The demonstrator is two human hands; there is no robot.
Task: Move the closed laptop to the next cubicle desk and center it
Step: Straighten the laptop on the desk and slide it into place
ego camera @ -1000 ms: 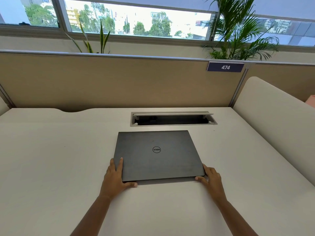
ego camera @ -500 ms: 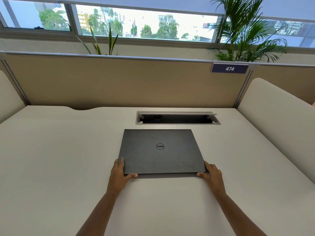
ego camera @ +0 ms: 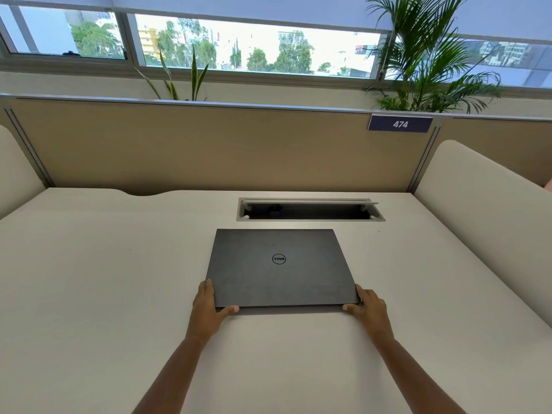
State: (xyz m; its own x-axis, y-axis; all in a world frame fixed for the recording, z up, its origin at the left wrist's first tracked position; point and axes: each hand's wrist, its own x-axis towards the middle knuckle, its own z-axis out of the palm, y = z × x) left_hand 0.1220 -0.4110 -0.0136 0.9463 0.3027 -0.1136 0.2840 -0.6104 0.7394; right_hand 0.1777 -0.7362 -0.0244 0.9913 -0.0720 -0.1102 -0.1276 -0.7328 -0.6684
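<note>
The closed laptop point(ego camera: 280, 265) lies flat on the pale tabletop point(ego camera: 89, 294), lid up, its round logo reading upside down from this side. Its far edge sits just short of the cable slot point(ego camera: 310, 211), the long open trough cut into the tabletop, and the two run nearly parallel.

Left hand point(ego camera: 206, 312) is at the laptop's near left corner: fingers point(ego camera: 208, 289) lie up along the left edge, thumb hooked under the near edge, so it grips that corner. Right hand point(ego camera: 370, 310) takes the near right corner the same way, fingers wrapped at the side edge and thumb pointing in along the near edge, clasping the laptop. A thin shadow shows beneath the near edge between the two thumbs; whether that edge is raised off the tabletop, I can't tell.

Beyond the cable slot stands a tan partition point(ego camera: 209, 150), with a dark number plate point(ego camera: 400, 124) reading 474 fixed near its top, to the right of the slot. Rounded cream side panels point(ego camera: 484, 204) close in either side of the tabletop. Behind the partition, a palm plant point(ego camera: 424, 55) rises on the right of the plate, a spiky-leaved plant point(ego camera: 182, 79) well left of it, both in front of a long window point(ego camera: 254, 46).
</note>
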